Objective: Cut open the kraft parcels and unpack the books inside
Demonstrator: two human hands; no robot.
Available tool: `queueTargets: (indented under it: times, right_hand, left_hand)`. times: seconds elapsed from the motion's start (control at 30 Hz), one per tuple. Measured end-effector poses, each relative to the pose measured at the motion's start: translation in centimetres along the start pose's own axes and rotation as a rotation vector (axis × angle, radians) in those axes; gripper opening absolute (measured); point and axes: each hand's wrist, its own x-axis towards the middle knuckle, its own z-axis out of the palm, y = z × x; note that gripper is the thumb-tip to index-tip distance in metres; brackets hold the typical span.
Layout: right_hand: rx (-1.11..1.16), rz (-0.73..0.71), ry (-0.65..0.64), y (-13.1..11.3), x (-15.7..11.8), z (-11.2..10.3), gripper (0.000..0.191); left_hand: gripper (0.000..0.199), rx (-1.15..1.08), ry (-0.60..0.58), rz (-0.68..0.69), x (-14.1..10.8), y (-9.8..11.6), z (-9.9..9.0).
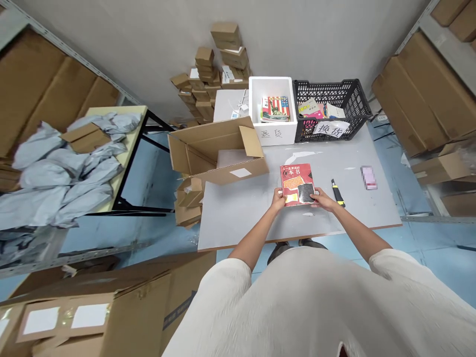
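A red book point(298, 184) with its cover facing up is held between my two hands over the grey table point(238, 213). My left hand point(278, 199) grips its lower left corner, and my right hand point(322, 199) has the lower right corner. Just right of my right hand lies a black and yellow utility knife point(337, 193). Beyond the book stand a white foam box point(273, 135) with books inside and a black plastic crate point(332, 130) that also holds books. An open cardboard box point(219, 171) sits at the table's left side.
A pink phone-like item point(369, 178) lies at the table's right. Small cartons point(226, 34) are stacked by the wall. Grey parcels point(70, 168) cover a side table point(130, 144) at left. A large carton point(145, 307) stands at lower left.
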Motion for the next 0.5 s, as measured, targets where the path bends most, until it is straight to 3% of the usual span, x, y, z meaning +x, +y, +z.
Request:
queueTargets:
  times: [0.13,0.3,0.5]
  right_hand:
    - [0.056,-0.112,-0.040,-3.0,-0.5,-0.5,0.048]
    - [0.114,-0.310,-0.013,-7.4,0.3,-0.5,0.045]
    - [0.100,-0.477,-0.040,-11.9,1.5,-0.6,0.059]
  left_hand:
    - [0.049,-0.091,-0.042,0.032,0.2,4.2,1.1]
    - [0.052,-0.146,-0.055,0.192,0.5,9.4,2.1]
    - [0.035,-0.045,-0.129,0.171,-0.2,11.6,2.4]
